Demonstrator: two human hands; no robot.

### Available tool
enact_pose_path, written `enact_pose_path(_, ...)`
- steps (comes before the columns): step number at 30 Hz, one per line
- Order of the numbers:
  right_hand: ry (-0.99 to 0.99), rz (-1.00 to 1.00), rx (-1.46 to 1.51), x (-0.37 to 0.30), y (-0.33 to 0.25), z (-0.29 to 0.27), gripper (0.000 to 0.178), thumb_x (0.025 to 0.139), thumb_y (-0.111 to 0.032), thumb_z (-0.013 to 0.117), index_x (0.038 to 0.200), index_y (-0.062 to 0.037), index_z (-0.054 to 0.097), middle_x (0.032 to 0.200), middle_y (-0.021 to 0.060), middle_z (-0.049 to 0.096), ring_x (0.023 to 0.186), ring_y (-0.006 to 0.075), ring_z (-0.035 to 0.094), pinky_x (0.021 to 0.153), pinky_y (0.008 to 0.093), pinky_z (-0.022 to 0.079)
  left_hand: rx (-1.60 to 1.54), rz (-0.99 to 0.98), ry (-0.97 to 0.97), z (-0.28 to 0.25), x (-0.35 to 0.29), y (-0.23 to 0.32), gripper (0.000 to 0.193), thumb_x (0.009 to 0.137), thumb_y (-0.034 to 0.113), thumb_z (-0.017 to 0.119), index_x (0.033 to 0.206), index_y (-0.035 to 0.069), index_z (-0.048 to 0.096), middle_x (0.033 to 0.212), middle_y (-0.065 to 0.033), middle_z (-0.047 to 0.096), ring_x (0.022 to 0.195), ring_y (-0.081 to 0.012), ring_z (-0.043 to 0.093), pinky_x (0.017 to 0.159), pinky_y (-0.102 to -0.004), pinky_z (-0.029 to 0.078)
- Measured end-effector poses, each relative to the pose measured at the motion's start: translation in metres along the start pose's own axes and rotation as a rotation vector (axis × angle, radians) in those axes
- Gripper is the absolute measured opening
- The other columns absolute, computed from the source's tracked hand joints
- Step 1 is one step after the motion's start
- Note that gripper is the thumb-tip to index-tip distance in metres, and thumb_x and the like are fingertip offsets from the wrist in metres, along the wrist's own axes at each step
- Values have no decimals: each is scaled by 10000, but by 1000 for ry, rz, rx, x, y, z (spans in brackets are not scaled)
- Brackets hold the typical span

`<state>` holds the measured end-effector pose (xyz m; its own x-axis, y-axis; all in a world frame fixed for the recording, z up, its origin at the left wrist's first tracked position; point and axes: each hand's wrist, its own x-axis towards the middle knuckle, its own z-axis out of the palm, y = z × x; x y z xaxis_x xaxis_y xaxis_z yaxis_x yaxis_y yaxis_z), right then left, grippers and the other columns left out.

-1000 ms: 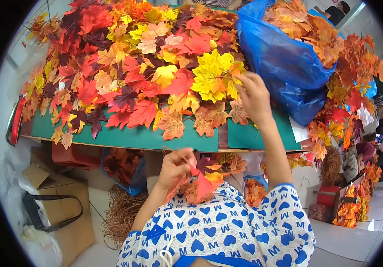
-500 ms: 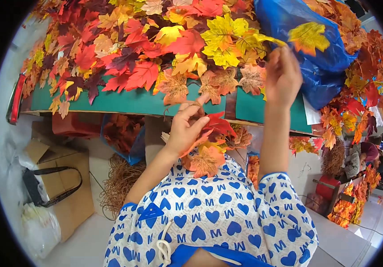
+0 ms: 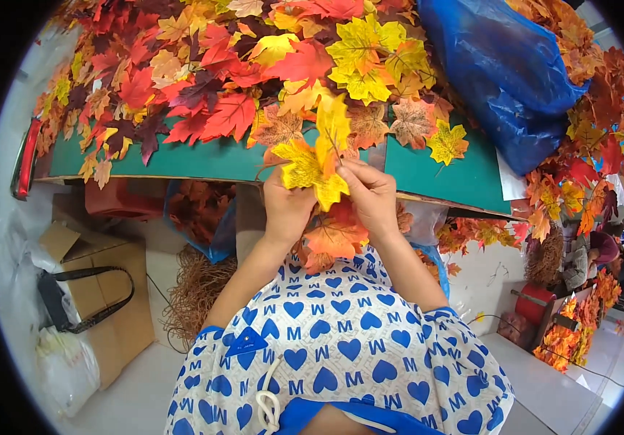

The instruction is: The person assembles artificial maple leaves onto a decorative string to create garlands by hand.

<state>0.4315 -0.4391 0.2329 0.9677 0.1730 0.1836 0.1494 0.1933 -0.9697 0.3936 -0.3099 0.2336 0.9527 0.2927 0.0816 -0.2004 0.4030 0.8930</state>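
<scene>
In front of my body, at the table's near edge, both hands meet. My left hand point(image 3: 288, 206) is closed round the base of a bunch of artificial maple leaves; its stem is hidden by the fingers. Orange and red leaves point(image 3: 337, 235) of that bunch hang below, between my wrists. My right hand point(image 3: 371, 197) pinches the stem end of yellow artificial maple leaves point(image 3: 305, 168), which stand up over the fingers, one edge-on and one facing me. Whether the yellow leaves are joined to the bunch cannot be seen.
Red, orange, yellow and dark leaves point(image 3: 232, 119) heap across the green tabletop point(image 3: 189, 163). A blue plastic bag point(image 3: 504, 80) lies at the right. One yellow leaf point(image 3: 448, 142) sits near the front edge. Below at left stand a cardboard box point(image 3: 120, 290) and brown vine strands point(image 3: 199, 297).
My right hand has come from the blue bag's side to my left hand, bringing the yellow leaves. One yellow leaf now lies on the green tabletop beside the bag.
</scene>
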Motion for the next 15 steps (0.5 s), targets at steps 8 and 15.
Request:
enact_pose_path(8, 118, 602, 664, 2, -8, -4, 107, 859, -29, 621, 962, -2, 606, 823, 67, 633, 654, 132, 599, 590, 269, 540, -31, -317, -197, -9, -1, 9, 416, 847, 42, 632, 1230, 5, 477, 927, -74, 640, 782, -139, 638, 650, -246, 521)
enact_pose_path(15, 19, 509, 427, -2, -29, 1, 148, 833, -27, 655, 961, 29, 605, 814, 94, 642, 667, 159, 631, 594, 306, 550, -341, -414, -200, -16, 3, 7, 364, 869, 55, 575, 1218, -13, 495, 900, -65, 634, 720, -116, 624, 615, -225, 516)
